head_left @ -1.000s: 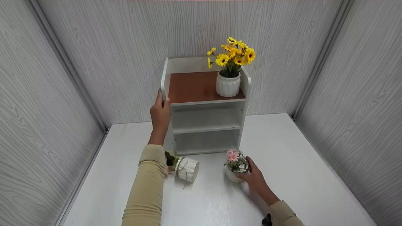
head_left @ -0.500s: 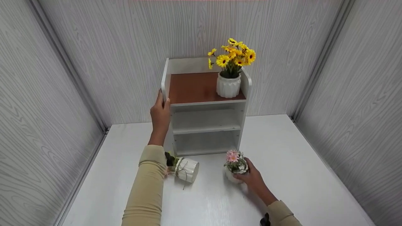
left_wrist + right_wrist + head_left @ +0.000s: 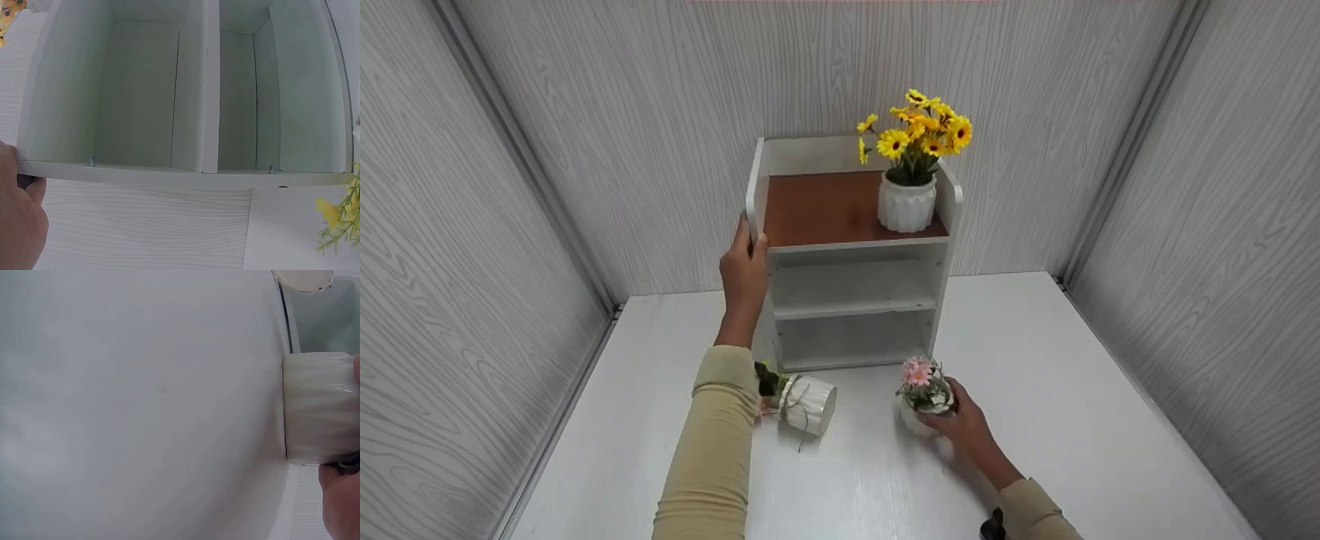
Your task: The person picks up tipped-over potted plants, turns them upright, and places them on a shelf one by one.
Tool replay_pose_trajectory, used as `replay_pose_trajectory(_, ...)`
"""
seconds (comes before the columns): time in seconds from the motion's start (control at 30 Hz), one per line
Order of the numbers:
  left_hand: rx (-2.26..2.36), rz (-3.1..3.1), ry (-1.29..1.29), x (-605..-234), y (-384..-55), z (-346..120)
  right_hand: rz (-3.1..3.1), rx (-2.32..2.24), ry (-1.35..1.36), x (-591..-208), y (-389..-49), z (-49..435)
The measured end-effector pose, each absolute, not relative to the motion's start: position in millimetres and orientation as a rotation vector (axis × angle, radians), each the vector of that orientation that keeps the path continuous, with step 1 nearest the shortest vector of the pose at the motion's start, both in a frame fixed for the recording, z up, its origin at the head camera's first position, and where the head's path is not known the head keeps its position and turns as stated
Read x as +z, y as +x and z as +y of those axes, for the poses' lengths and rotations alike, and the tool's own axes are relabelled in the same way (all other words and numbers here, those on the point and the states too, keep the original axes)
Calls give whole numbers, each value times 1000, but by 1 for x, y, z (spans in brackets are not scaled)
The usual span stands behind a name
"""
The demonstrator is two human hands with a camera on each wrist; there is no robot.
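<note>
A small white shelf unit (image 3: pixel 855 309) with a brown top stands against the back wall. My left hand (image 3: pixel 744 274) grips the upper front edge of its left side panel; the left wrist view shows that hand (image 3: pixel 19 211) at the panel's corner. In front of the unit's right side, my right hand (image 3: pixel 964 424) holds a white flowerpot (image 3: pixel 913 420) with pink flowers by its rim. The pot (image 3: pixel 320 408) looks upright on the table in the right wrist view. Another white flowerpot (image 3: pixel 808 405) lies on its side near my left forearm, its flowers partly hidden by the sleeve.
A white pot of yellow flowers (image 3: pixel 906 202) stands on the right of the shelf's top. A dark object (image 3: pixel 994 525) shows beside my right sleeve, too little of it to name. Grey wood-grain walls (image 3: pixel 1200 225) enclose the white table (image 3: pixel 1035 360).
</note>
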State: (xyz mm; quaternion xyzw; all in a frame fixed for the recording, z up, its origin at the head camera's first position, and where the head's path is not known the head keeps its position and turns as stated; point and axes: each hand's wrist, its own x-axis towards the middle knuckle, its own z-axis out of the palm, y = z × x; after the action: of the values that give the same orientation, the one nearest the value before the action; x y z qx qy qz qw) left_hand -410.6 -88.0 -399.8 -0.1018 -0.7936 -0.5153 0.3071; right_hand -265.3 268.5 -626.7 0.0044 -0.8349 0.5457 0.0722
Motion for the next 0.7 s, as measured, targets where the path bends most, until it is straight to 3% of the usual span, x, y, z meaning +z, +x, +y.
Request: replay_pose_trajectory(0.7, -1387, -2092, -276, -401, -409, -89, -2417, 1690, -158, -616, -261, 262)
